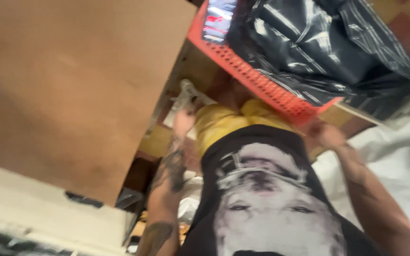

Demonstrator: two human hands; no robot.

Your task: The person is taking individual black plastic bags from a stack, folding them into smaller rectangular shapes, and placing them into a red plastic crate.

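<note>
The blurred view looks straight down my own body, over a black T-shirt with a dog print (262, 189) and yellow shorts (224, 121). My left hand (184, 121) hangs by my hip on a tattooed arm, fingers curled, above a white shoe (188, 92); motion blur hides whether it holds anything. My right hand (326, 134) is at the near corner of a red plastic crate (262, 85) and seems to grip its rim. The crate holds shiny black plastic bags (319, 42) and a glossy packet (218, 16).
A large brown board or tabletop (67, 80) fills the left side, with a pale ledge (48, 213) below it. White cloth or sheeting (399, 156) lies at the right. A checked floor (404, 23) shows at the top right corner.
</note>
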